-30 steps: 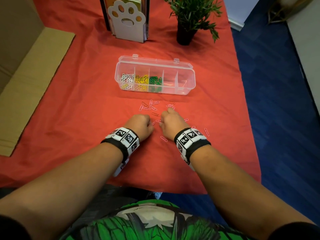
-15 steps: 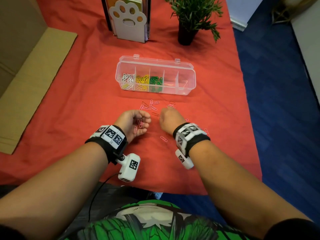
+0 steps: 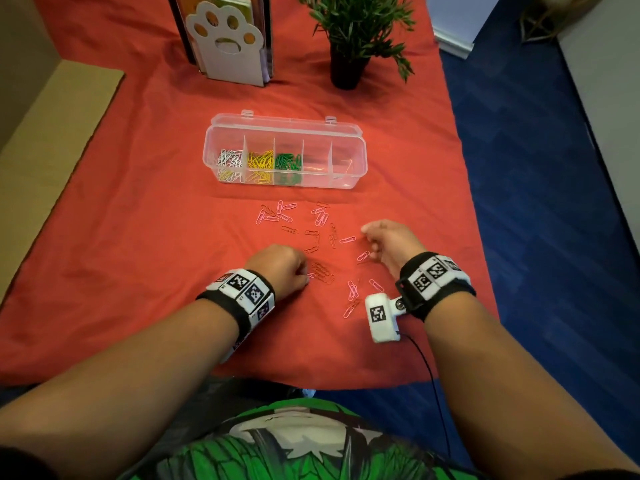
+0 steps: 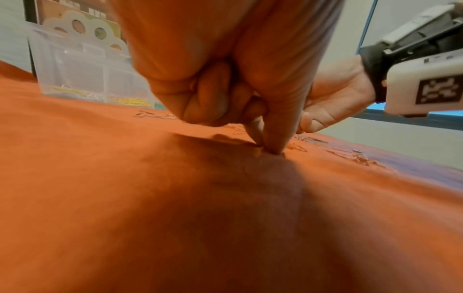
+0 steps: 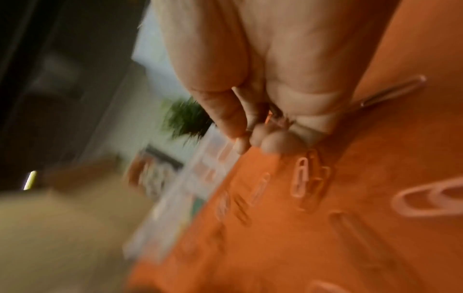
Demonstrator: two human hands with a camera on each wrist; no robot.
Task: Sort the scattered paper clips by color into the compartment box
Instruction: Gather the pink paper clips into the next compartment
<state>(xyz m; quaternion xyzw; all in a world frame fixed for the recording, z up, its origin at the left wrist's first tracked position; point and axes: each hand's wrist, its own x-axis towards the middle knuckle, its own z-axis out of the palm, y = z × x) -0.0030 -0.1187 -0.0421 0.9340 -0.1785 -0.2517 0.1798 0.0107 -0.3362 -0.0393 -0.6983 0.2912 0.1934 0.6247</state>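
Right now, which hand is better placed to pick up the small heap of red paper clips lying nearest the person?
Left. The left hand has its fingertips down on the red cloth right beside that heap of red paper clips; the right hand is farther off among pink ones.

Red-clothed table [image 3: 138, 237] bears compartment box [image 3: 353, 168], scattered paper clips [image 3: 287, 220], potted plant [image 3: 346, 69].

Both hands [image 3: 277, 268] [image 3: 388, 244] curled, fingertips [image 4: 275, 146] pressed down.
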